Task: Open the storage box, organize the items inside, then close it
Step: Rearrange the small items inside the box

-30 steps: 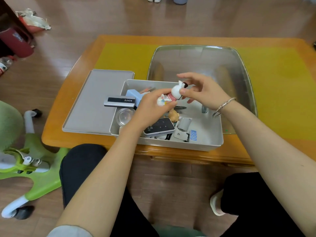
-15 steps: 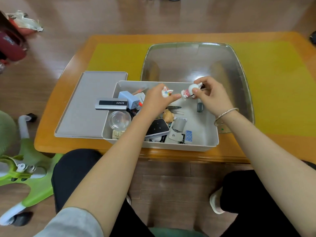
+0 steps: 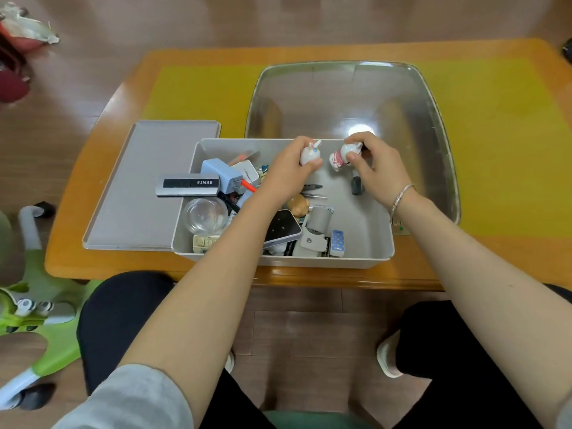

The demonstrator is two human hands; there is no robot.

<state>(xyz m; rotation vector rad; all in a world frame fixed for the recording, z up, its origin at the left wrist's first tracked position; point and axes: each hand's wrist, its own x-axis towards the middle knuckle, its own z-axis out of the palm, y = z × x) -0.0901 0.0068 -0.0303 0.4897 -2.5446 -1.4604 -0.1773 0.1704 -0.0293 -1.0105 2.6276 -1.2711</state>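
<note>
The grey storage box (image 3: 376,243) stands open at the table's front edge, its clear lid (image 3: 411,97) tipped back behind it. My left hand (image 3: 286,171) grips a small white rabbit figurine (image 3: 310,153) over the box's back wall. Just to its right, my right hand (image 3: 379,170) pinches a second white figurine with a pink body (image 3: 343,155). Below them lies a jumble: a blue block (image 3: 220,174), a clear round cup (image 3: 204,214), a dark-screened device (image 3: 283,229), a tan figurine (image 3: 298,204) and a dark marker (image 3: 356,184).
A flat grey tray (image 3: 139,187) lies left of the box, with a silver and black bar labelled BENTE (image 3: 187,184) bridging tray and box. A yellow mat (image 3: 495,134) covers the orange table. A green and white ride-on toy (image 3: 34,308) sits on the floor at left.
The two figurines, held close together a second ago, have been pulled apart. Both hands have moved toward the box's back wall, each holding one figurine.
</note>
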